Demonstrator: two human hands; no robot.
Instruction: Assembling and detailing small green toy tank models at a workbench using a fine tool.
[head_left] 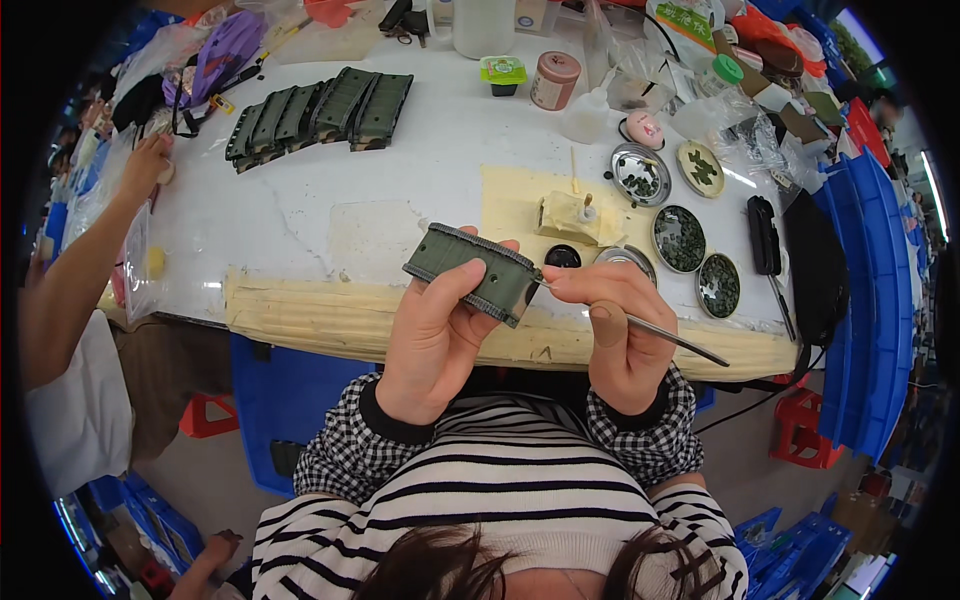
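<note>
White tabletop (270, 225) fills the middle of the frame, its near edge covered in a cream strip (380, 318); a co-worker's arm (95, 255) reaches in at the left. Your left hand (432, 335) holds a curved green camouflage part (455, 262) at the centre of the frame, thumb pressed on its face and fingers closed behind it. Its long axis slopes from upper left to lower right, so the lower-right end faces your right hand (625, 345), which is nearer that end. Your right thumb and forefinger are pinched together on a slim metal rod (688, 345), its handle pointing to the lower right and its tip at the part's end; whether they touch cannot be told. Similar camouflage parts (320, 112) lie in a row at upper left, and small dark green pieces (680, 240) fill a round dish right of centre.
</note>
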